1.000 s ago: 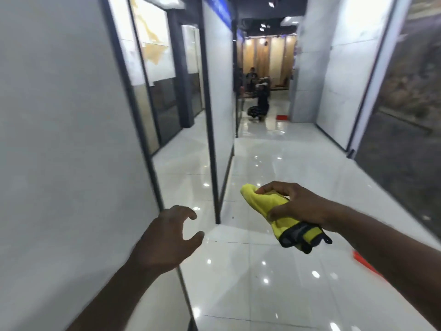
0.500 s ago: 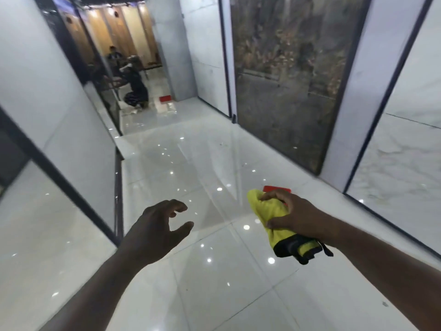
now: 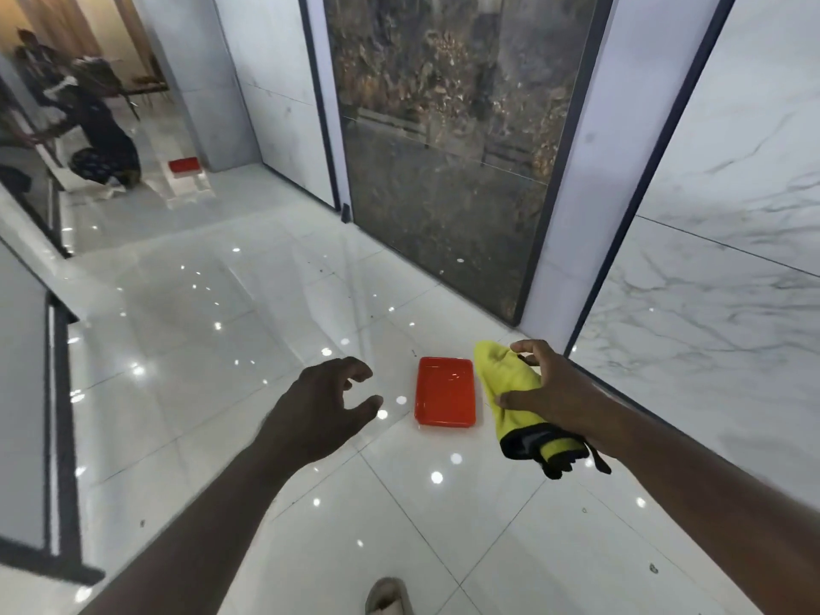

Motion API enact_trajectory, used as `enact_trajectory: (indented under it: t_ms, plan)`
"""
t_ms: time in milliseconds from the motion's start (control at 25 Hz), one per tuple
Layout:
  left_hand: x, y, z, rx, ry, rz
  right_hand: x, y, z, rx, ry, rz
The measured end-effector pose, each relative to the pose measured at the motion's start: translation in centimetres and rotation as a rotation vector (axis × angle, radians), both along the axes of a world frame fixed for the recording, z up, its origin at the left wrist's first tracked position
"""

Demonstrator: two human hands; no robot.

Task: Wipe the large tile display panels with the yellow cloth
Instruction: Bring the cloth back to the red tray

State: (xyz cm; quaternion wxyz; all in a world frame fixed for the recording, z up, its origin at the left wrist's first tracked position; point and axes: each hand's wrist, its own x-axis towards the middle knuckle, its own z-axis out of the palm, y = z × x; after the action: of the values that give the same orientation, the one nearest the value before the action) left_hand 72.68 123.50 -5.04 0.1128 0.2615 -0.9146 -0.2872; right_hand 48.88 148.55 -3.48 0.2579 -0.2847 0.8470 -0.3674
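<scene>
My right hand (image 3: 548, 388) grips a folded yellow cloth (image 3: 506, 392) with a black edge, held low over the glossy floor. My left hand (image 3: 326, 403) hangs beside it, fingers curled apart and holding nothing. Tall tile display panels line the right side: a dark brown-gold stone panel (image 3: 448, 139) straight ahead and a white marble panel (image 3: 719, 241) at the far right, closest to the cloth. A grey panel (image 3: 20, 392) stands at my left.
A red tray (image 3: 446, 397) lies on the white floor (image 3: 248, 330) just left of the cloth. A second red tray (image 3: 184, 164) sits down the corridor near a crouching person (image 3: 100, 139). My sandalled foot (image 3: 388, 597) shows at the bottom edge.
My view has swung from the left-hand panels round to the right-hand panels. The red tray has come fully into sight. Both hands keep their pose, with the cloth still in the right.
</scene>
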Motion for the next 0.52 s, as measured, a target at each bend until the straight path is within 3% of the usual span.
enact_trajectory:
  t_ms: [320, 520]
  plan:
    - [-17.7, -14.7, -2.6, 0.074, -0.032, -0.109, -12.1, -14.3, -3.3, 0.066, -0.093, -0.231]
    - [-29.1, -20.3, -7.1, 0.082, -0.104, -0.159, -22.5, -21.5, -10.2, 0.097, -0.087, -0.256]
